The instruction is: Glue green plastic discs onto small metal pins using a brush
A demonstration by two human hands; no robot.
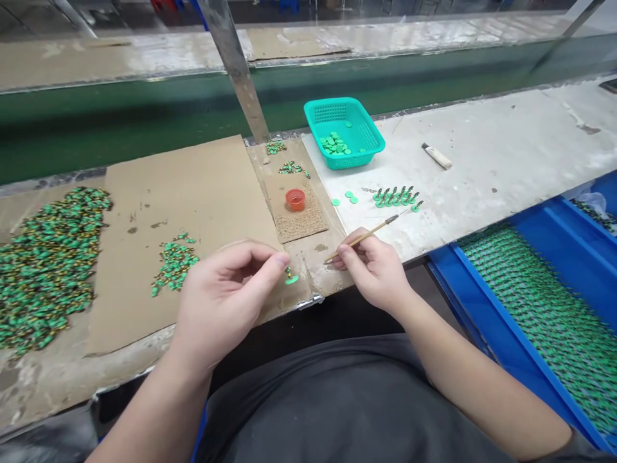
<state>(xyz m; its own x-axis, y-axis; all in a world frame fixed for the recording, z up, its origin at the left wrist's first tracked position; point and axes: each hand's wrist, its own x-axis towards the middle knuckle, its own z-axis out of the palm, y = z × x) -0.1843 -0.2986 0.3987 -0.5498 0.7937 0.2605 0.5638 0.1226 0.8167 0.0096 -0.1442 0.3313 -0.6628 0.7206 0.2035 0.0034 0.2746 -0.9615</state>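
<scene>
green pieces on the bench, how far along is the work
Done: a short row of finished pieces and a blue tray lined with more. In hand: left hand pinches one green piece; right hand holds a thin brush. Left: the large pile and a small pile.

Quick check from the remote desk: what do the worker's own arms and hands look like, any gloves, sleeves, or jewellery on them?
Both hands are bare: no gloves on the left hand or the right hand. Both forearms are uncovered up to the frame edge, with no sleeve cuffs showing. No watch, ring, bracelet or marking is visible on either wrist. The only clothing in view is a dark grey garment over the torso.
</scene>
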